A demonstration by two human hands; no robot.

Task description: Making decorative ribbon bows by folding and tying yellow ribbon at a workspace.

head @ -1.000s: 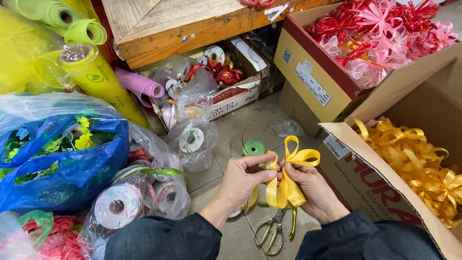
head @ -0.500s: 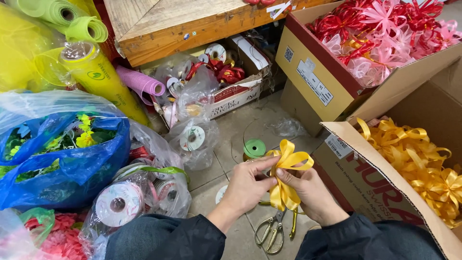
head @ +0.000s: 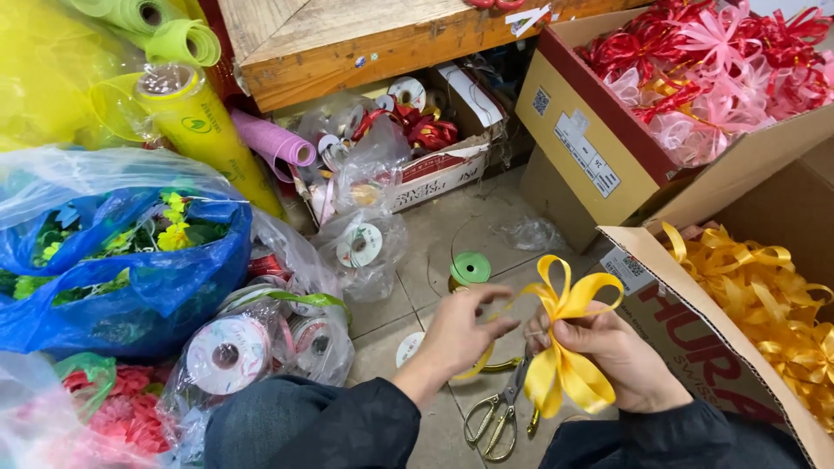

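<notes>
Low in the frame's centre, the right hand pinched a yellow ribbon bow at its middle, loops fanning above and below. The left hand hovered just left of it, fingers loosely spread, gripping nothing. Scissors lay on the tiled floor beneath. A green ribbon spool sat above; a cardboard box of yellow bows stood at right.

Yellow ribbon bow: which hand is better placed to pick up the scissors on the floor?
Probably left. The left hand is open and free near the scissors; the right hand pinches the yellow ribbon bow.
</notes>
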